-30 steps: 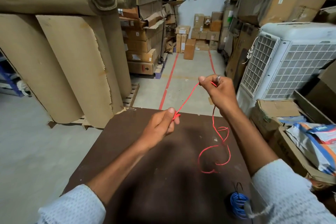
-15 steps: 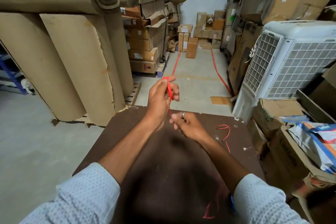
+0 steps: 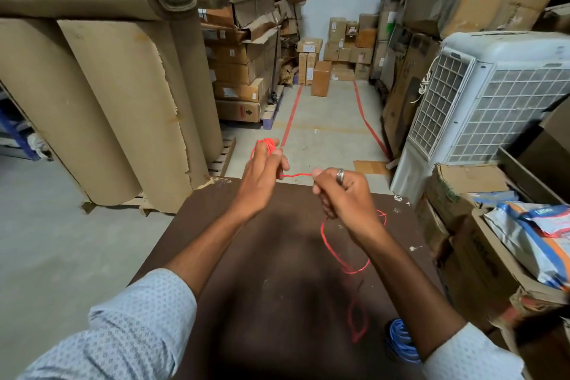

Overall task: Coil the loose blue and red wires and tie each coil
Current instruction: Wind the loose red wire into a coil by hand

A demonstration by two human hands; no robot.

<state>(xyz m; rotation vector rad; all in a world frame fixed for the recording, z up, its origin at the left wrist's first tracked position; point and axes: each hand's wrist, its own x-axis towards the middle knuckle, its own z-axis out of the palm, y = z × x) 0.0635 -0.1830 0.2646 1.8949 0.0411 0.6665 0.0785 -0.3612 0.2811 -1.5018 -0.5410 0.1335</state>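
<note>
A thin red wire [image 3: 334,251] trails in loose loops over the dark brown table [image 3: 271,302]. My left hand [image 3: 263,174] is raised over the table's far edge with several turns of the red wire wound around its fingertips. My right hand [image 3: 342,191], a ring on one finger, pinches the same wire a short way to the right, so a short stretch runs between the two hands. A coiled blue wire [image 3: 401,339] lies at the table's near right, partly hidden by my right forearm.
Tall brown paper rolls [image 3: 123,108] stand on a pallet to the left. A white air cooler [image 3: 481,102] and open cardboard boxes with bags [image 3: 524,225] crowd the table's right side. Stacked cartons [image 3: 240,71] line an aisle marked with red floor tape.
My right hand has swung out to the right of the left hand, drawing the wire sideways. More red wire now sits around my left fingertips, and the loose loops on the table have shifted.
</note>
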